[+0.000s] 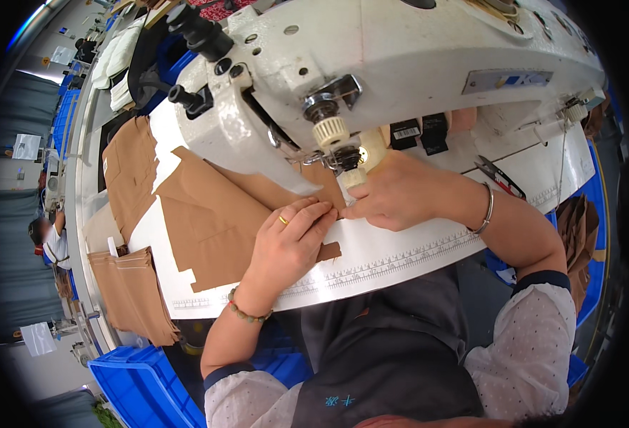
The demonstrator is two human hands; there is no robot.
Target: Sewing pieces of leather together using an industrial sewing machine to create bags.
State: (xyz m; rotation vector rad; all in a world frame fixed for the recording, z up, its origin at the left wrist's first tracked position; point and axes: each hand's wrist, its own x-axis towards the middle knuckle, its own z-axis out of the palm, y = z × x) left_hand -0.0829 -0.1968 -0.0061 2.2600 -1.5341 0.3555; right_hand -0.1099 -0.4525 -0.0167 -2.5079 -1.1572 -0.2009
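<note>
A piece of brown fabric [211, 221] lies spread over the white table under the sewing machine [386, 53]. My left hand [293, 239] presses on it near the needle area, its fingers drawn together at the fabric's edge. Close beside it, my right hand [400, 192] is closed, its fingertips at the same edge just below the machine's cream-coloured knob [331, 132]. The fingertips of both hands nearly meet. The needle and the spot being stitched are hidden behind the hands and the machine head.
More brown fabric pieces [130, 289] hang over the table's left edge. Thread snips [500, 178] and black labels [434, 134] lie right of the machine head. A ruler strip [393, 267] runs along the table's front edge. Blue crates [139, 378] stand below, left and right.
</note>
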